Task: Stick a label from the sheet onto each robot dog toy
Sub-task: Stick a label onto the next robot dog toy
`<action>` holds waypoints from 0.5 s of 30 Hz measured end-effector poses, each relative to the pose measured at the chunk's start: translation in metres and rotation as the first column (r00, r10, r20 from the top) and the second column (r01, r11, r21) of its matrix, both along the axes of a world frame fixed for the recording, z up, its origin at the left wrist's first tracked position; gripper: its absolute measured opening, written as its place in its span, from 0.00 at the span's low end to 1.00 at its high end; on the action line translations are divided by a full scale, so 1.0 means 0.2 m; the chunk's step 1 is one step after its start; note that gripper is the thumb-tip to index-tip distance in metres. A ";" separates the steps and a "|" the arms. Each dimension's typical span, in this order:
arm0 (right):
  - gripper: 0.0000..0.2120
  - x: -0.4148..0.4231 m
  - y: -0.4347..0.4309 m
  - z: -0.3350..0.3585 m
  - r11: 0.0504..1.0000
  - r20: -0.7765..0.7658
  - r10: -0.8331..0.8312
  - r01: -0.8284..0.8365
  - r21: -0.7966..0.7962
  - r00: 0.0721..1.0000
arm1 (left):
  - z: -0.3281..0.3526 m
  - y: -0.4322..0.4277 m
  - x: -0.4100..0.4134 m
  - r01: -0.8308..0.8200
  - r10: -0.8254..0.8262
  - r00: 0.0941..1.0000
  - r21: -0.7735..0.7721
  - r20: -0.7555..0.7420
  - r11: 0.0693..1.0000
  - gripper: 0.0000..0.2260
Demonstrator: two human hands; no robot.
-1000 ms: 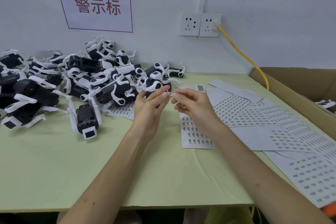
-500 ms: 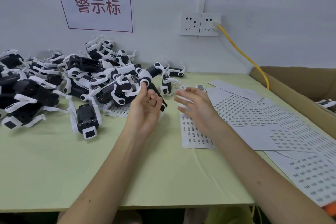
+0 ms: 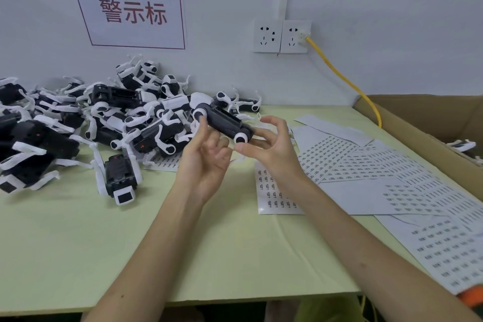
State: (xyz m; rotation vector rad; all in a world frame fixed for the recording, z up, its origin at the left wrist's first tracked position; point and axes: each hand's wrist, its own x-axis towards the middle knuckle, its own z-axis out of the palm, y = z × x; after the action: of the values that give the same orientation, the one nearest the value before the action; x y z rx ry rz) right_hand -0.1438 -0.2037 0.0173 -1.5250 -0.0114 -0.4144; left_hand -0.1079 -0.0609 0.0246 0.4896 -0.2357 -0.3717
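Head cam: a robot dog toy (image 3: 224, 123) has just come off the pile (image 3: 86, 123), now gripped mid-air by left hand (image 3: 206, 157) and right hand (image 3: 266, 144), near the surface's far edge; label sheet (image 3: 277, 193) lies below, so sticking looks next

Two bare forearms and hands, no sleeves visible

The left hand (image 3: 206, 154) and the right hand (image 3: 269, 149) carry no gloves, rings or watch. Both forearms are uncovered down to the bottom edge of the frame. An orange piece shows at the lower right corner beside the right arm; what it is, I cannot tell.
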 end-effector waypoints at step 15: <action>0.34 -0.01 -0.06 0.07 0.984 0.063 0.114 -0.122 0.130 0.991 | -0.03 -0.02 -0.03 0.007 -0.052 0.980 0.228 0.193 0.974 0.11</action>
State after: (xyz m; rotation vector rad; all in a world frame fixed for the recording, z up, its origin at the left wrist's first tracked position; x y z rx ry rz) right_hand -0.1468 -0.2166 0.0307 -1.3725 -0.1151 -0.3553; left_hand -0.1148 -0.0655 0.0188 0.7505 -0.3967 -0.3814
